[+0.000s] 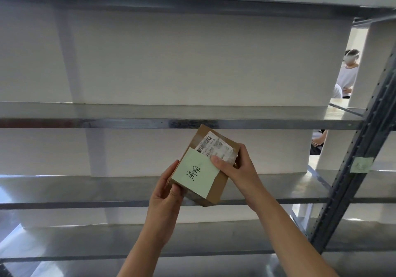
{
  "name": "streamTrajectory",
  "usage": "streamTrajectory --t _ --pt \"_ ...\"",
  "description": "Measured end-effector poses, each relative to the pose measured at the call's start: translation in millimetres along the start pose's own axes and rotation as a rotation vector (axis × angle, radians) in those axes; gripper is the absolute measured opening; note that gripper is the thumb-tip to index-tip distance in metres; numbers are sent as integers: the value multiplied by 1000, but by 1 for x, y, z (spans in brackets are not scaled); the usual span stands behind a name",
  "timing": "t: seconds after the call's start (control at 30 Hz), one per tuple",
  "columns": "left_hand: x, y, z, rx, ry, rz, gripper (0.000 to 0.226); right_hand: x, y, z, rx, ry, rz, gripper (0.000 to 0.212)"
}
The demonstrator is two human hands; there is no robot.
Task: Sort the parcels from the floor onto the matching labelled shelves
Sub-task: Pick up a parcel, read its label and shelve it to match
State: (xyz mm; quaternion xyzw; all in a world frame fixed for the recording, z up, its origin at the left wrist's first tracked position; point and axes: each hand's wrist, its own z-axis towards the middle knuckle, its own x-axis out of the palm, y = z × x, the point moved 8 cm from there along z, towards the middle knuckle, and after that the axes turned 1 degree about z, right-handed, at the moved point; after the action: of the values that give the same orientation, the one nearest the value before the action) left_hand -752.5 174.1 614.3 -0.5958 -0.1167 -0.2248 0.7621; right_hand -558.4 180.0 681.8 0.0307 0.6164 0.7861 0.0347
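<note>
Hands [165,193] [235,169] clasp parcel [216,189] between them

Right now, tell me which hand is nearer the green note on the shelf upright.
Right. The right hand grips the parcel's near side, closer to the shelf note; the left hand holds its far corner.

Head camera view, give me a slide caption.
Both hands, left and right, hold a small brown cardboard parcel before grey metal shelves.

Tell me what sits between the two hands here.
In the head view, the cardboard parcel with a green handwritten note, gripped by the left hand and right hand on opposite sides.
</note>
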Motion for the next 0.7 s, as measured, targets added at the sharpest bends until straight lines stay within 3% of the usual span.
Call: streamTrajectory --t 0.2,0.33,0.5,0.63,0.7 --pt "3 -15 3 47 86 64 88 -6 2 -7 -13 -26 28 55" --pt "0 -21 3 77 24 43 91 -4 3 -11 -31 -26 12 57" --pt "-13 -26 3 132 -112 60 24 0 -9 -17 46 -23 2 60" --pt "-16 -35 3 152 -137 98 50 7 -14 -18 60 -21 -15 46" --pt "-21 -36 3 174 -171 164 33 10 -16 -18 41 -21 1 46"
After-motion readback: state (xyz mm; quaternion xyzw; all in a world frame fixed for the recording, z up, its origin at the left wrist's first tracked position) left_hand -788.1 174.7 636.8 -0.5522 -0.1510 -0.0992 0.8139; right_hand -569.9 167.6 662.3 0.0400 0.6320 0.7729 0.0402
